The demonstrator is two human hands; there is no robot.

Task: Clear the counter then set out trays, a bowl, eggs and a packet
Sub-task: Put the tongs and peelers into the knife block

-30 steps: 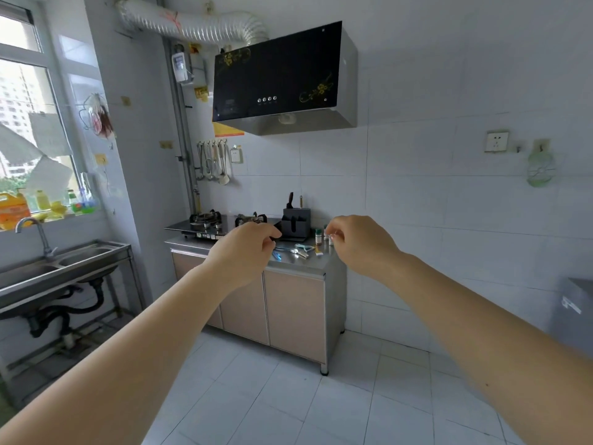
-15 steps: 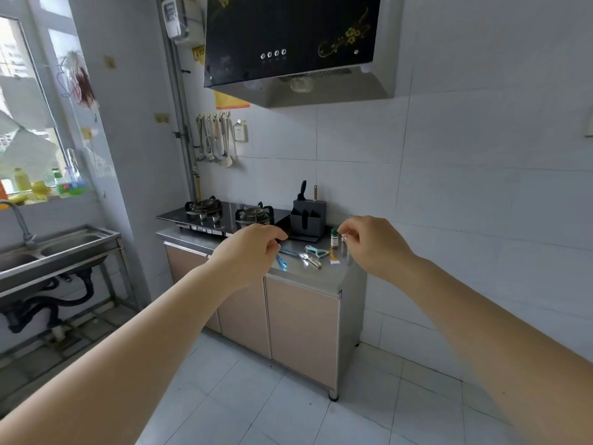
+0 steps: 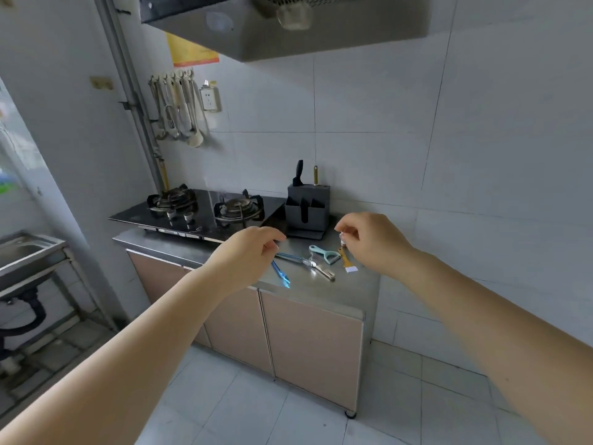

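Observation:
The steel counter (image 3: pixel 324 292) carries several small tools: a blue tool (image 3: pixel 281 273), metal tongs (image 3: pixel 293 258), a teal peeler (image 3: pixel 324 254), a silver opener (image 3: pixel 323 272) and an orange-handled brush (image 3: pixel 346 261). A small white-capped bottle (image 3: pixel 342 239) stands at the back right. My left hand (image 3: pixel 247 255) hovers over the blue tool with loosely curled fingers, holding nothing. My right hand (image 3: pixel 373 242) is beside the bottle, fingers curled; I cannot tell if it touches it. No trays, bowl, eggs or packet are in view.
A grey knife block (image 3: pixel 308 213) stands against the wall beside a black two-burner gas stove (image 3: pixel 199 210). Utensils (image 3: pixel 176 107) hang on the wall, a range hood (image 3: pixel 288 24) overhangs, and a steel sink (image 3: pixel 22 255) sits at the left.
The view has come closer to the counter and tilted down. Both hands keep the same curled pose and now reach over the countertop tools.

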